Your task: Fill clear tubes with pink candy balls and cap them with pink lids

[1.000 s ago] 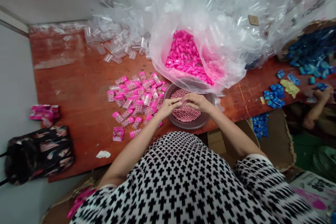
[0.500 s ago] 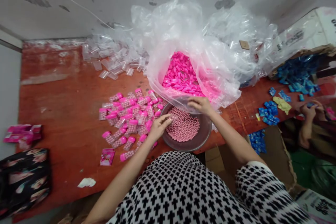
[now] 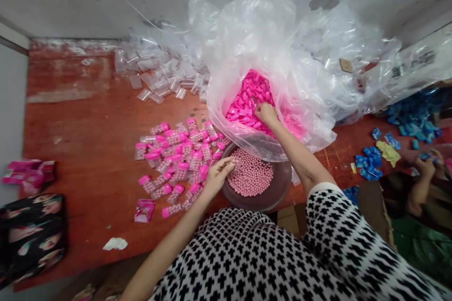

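Note:
My left hand (image 3: 219,175) is closed around a small clear plastic bottle (image 3: 236,163) with pink beads in it, held above the left side of the bowl. The dark round bowl (image 3: 282,190) contains many loose pink beads (image 3: 252,176). Inside the open plastic bag (image 3: 217,103), my right hand (image 3: 266,114) has its fingertips pinched among bright pink caps (image 3: 247,99), seemingly on one of them. Left of the bowl lies a pile of capped, bead-filled bottles (image 3: 176,155).
Clear bottles without caps (image 3: 165,75) are heaped along the wall. A pink packet (image 3: 144,210), a white scrap (image 3: 115,243) and a floral black bag (image 3: 33,240) lie leftward. On the right are blue wrapped pieces (image 3: 370,157) and another person's hands (image 3: 425,164).
My right hand has moved from the bag's front edge over the bowl up and into the pink caps. My left hand stays by the bowl with the bottle. The view has shifted slightly.

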{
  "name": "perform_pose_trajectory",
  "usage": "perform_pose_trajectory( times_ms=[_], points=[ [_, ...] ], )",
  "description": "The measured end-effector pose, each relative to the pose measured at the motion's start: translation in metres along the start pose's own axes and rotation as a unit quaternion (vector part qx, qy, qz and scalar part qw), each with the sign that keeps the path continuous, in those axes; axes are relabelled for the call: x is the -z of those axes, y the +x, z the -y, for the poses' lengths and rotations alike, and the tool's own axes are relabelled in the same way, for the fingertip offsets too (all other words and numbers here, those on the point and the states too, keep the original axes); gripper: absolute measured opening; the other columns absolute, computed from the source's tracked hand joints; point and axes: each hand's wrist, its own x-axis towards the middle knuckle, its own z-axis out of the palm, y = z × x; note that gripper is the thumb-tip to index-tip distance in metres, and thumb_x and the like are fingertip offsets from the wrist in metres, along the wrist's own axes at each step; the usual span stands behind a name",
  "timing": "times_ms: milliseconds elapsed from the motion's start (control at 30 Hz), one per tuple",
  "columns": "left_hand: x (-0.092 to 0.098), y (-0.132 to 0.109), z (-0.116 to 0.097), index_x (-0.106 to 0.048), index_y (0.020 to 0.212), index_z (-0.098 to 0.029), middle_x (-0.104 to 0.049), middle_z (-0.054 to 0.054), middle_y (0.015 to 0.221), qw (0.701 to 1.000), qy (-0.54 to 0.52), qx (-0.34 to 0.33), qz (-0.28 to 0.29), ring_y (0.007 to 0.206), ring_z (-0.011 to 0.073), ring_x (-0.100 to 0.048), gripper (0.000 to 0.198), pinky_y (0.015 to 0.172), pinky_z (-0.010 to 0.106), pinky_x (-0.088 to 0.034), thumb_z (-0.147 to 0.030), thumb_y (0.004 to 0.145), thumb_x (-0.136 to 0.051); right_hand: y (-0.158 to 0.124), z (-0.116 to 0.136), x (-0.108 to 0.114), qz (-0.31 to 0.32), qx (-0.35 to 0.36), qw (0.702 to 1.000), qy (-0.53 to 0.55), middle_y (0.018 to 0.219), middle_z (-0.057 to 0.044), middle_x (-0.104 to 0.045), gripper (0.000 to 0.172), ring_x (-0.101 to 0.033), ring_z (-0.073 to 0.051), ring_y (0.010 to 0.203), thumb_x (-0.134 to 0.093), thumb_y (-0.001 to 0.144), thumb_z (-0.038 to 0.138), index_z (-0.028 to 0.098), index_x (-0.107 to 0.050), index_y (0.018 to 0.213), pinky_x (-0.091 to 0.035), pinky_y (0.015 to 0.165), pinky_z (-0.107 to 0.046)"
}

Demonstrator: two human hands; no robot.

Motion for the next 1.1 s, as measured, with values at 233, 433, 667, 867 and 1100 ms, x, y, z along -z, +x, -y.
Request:
perform_pose_trajectory(
  times_ms=[233,433,667,867,1100],
  points=[
    [-0.016,0.006,-0.014,-0.066,0.097,-0.016,-0.071,0.007,0.096,0.995,-0.102,-0.011,0.007,0.085,0.0199,-0.067,0.041,0.079,0.035,-0.056,-0.042,0.067,-0.072,-0.05,-0.013,0.034,-0.129,0.005,0.94,0.316,0.06,0.003,-0.054,0.012,-0.053,-0.011,0.058,-0.052,0.078,0.028,0.017,-0.052,0.073,-0.043,0.058,-0.022],
    [-0.039,0.006,-0.034,-0.063,0.1,-0.018,-0.07,0.006,0.097,0.985,-0.166,-0.051,0.018,0.083,0.0167,-0.067,0.041,0.081,0.035,-0.055,-0.043,0.069,-0.071,-0.148,0.032,0.044,-0.051,0.13,0.951,0.275,0.085,-0.004,-0.068,0.018,-0.063,-0.016,0.076,-0.057,0.079,0.026,0.019,-0.058,0.096,-0.047,0.071,-0.029],
    [-0.039,-0.018,-0.033,-0.061,0.093,-0.016,-0.07,0.004,0.085,0.975,-0.215,-0.052,0.009,0.076,0.0157,-0.067,0.04,0.078,0.033,-0.056,-0.041,0.064,-0.075,-0.225,0.05,0.036,-0.068,0.12,0.917,0.375,0.094,-0.004,-0.069,0.02,-0.064,-0.019,0.087,-0.052,0.085,0.032,0.023,-0.067,0.094,-0.049,0.082,-0.032],
    [-0.041,-0.037,-0.03,-0.063,0.092,-0.016,-0.07,0.005,0.091,0.976,-0.203,-0.062,0.05,0.078,0.0154,-0.066,0.039,0.079,0.033,-0.055,-0.039,0.064,-0.075,-0.226,0.035,0.032,0.108,-0.004,0.79,0.603,0.082,-0.001,-0.067,0.036,-0.053,-0.008,0.055,-0.074,0.064,0.036,0.02,-0.067,0.096,-0.041,0.045,-0.02],
    [-0.03,-0.044,-0.024,-0.066,0.096,-0.016,-0.071,0.006,0.095,0.986,-0.122,-0.096,0.062,0.085,0.0191,-0.067,0.038,0.079,0.034,-0.055,-0.041,0.068,-0.072,-0.232,0.027,0.044,0.109,0.066,0.815,0.565,0.075,0.001,-0.064,0.03,-0.052,-0.008,0.056,-0.074,0.066,0.036,0.019,-0.068,0.09,-0.041,0.049,-0.02]
  ],
)
